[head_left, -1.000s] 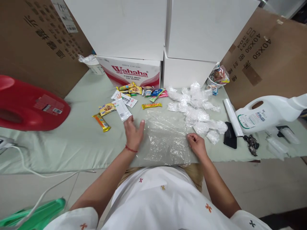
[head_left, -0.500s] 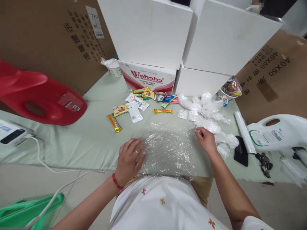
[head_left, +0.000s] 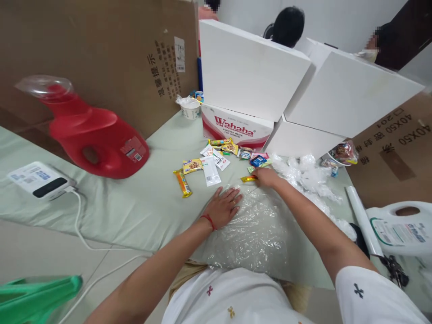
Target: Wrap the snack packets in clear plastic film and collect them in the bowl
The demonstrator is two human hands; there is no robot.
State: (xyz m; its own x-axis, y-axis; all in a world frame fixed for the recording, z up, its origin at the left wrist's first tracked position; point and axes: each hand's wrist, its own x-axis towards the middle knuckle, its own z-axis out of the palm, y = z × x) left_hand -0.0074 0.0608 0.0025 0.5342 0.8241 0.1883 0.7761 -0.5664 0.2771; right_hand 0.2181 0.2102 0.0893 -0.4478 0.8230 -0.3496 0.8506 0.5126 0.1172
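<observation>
My left hand point(head_left: 222, 208) lies flat with its fingers spread, resting on the left part of a crinkled sheet of clear plastic film point(head_left: 256, 234). Beyond the film, my right hand point(head_left: 266, 177) has its fingers closed on the right end of a small yellow-wrapped snack bar point(head_left: 248, 178); the fingertips are partly hidden. Past that hand lie a blue snack packet point(head_left: 258, 160) and other small packets. Left of them are white sachets point(head_left: 211, 172), a yellow biscuit packet point(head_left: 192, 166) and another yellow-orange bar point(head_left: 182, 183).
Bunched clear plastic point(head_left: 312, 173) lies on the right, near a white roll point(head_left: 362, 220) and a white jug point(head_left: 401, 227). A red jug point(head_left: 101, 144) and a white device point(head_left: 38, 180) stand left. White boxes point(head_left: 253, 67) line the back. People are beyond.
My right hand has reached forward and left from the film's right side to the yellow snack bar. The left hand has moved onto the film and flattened. The view has shifted.
</observation>
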